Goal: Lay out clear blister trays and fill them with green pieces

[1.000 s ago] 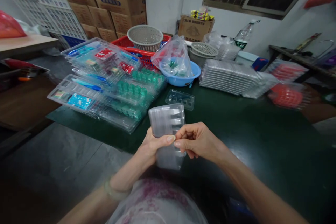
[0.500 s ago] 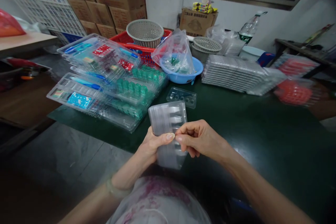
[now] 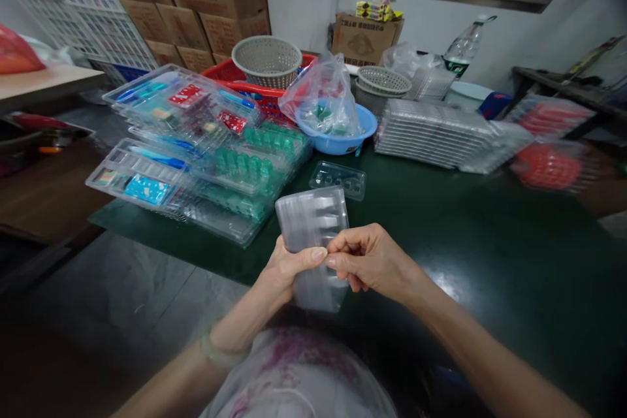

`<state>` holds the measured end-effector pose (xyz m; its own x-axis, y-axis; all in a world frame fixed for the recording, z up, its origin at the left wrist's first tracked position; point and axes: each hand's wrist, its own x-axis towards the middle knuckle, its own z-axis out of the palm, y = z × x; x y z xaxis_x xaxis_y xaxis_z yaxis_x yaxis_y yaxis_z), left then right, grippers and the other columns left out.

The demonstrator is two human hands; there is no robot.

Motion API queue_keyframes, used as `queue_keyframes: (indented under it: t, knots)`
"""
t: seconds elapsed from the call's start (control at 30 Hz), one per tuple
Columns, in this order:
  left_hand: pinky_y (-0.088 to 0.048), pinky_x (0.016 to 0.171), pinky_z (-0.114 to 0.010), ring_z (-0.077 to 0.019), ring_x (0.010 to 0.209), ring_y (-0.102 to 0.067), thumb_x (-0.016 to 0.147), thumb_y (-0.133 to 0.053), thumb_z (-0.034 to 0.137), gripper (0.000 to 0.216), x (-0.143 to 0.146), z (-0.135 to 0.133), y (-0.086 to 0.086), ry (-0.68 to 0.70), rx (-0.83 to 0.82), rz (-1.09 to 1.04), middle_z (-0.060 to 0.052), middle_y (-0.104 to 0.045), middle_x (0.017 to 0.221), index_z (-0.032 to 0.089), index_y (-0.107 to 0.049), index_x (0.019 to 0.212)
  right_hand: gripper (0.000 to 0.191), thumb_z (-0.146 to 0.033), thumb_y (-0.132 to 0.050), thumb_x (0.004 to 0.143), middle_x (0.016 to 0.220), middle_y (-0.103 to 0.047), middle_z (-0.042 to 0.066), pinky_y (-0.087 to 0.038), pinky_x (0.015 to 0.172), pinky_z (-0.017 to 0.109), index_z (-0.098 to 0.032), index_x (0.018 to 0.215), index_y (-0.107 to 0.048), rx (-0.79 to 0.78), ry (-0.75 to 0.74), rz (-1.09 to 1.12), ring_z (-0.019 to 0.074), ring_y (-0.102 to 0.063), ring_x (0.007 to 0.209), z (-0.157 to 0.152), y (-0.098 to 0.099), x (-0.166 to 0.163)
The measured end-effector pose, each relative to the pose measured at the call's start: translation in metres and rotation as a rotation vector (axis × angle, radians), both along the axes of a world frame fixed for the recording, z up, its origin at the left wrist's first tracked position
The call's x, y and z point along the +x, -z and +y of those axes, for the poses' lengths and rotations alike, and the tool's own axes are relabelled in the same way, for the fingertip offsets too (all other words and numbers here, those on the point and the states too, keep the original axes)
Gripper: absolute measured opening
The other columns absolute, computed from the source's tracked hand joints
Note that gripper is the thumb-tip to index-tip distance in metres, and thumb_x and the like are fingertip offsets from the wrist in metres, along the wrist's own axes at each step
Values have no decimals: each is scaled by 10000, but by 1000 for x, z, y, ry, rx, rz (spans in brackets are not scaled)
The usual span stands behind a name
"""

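Note:
A stack of nested clear plastic trays point(image 3: 313, 215) is held upright in front of me, above the table's near edge. My left hand point(image 3: 287, 268) wraps round the stack from the left, its thumb lying across the front. My right hand point(image 3: 372, 258) pinches at the stack's right side, thumb and index finger meeting by the left thumb's tip; its other fingers are curled. The pinch covers whatever edge lies between those fingertips. Just beyond the stack, a single clear tray point(image 3: 337, 180) lies flat on the green table point(image 3: 490, 228).
At left are piled filled clear trays point(image 3: 191, 150) with green inserts and blue pens. Behind stand a blue basin point(image 3: 337, 138) with a plastic bag, a red basket point(image 3: 274, 104) and a grey colander point(image 3: 267, 62). Stacked empty trays point(image 3: 431, 134) and red packed items point(image 3: 551, 166) sit right.
Both hands keep nearly the same hold on the tray stack. The view has shifted very slightly; nothing else has visibly moved.

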<state>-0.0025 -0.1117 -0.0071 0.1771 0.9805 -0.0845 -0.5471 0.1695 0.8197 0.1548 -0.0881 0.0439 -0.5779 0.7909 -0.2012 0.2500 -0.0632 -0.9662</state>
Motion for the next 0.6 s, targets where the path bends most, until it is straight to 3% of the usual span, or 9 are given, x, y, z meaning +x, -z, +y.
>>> queue_keyframes:
  t: [0.2,0.33,0.47,0.53,0.6]
  knots:
    - [-524,605,-218,-156,662,-645,584,-748,147,306,7,-2,-4,-119,-33,18,-20,-696,743,149,-646,872,161,-131,-457,733,498,-374,-67,-249,429,182,-171,577,-447,423,153,-182,48,-327,464,-19,-1,-14]
    - [-539,538,-251,-166,572,-639,524,-764,146,349,4,-4,-7,-129,-178,-63,-19,-693,670,140,-648,853,139,-126,-464,717,514,-379,-67,-266,436,176,-174,589,-435,381,135,-137,49,-334,471,-20,-19,-3]
    - [-543,466,-265,-190,504,-633,448,-762,152,266,-29,-19,-12,-253,-341,-80,-23,-684,586,135,-647,688,95,-147,-464,747,543,-423,-58,-276,435,172,-179,659,-480,473,222,-195,58,-380,482,-15,-48,28]
    - [-529,407,-255,-187,434,-611,408,-752,158,239,-56,-31,-17,-365,-358,-33,-16,-663,512,144,-642,619,115,-145,-451,758,529,-430,-56,-275,441,183,-184,651,-468,592,197,-337,64,-390,470,-15,-47,34]
    - [-532,394,-260,-185,406,-598,388,-741,161,233,-82,-45,-26,-494,-301,3,-2,-654,482,172,-640,597,125,-125,-450,746,535,-467,-43,-278,461,205,-184,637,-465,727,90,-546,78,-422,477,-16,-32,25]
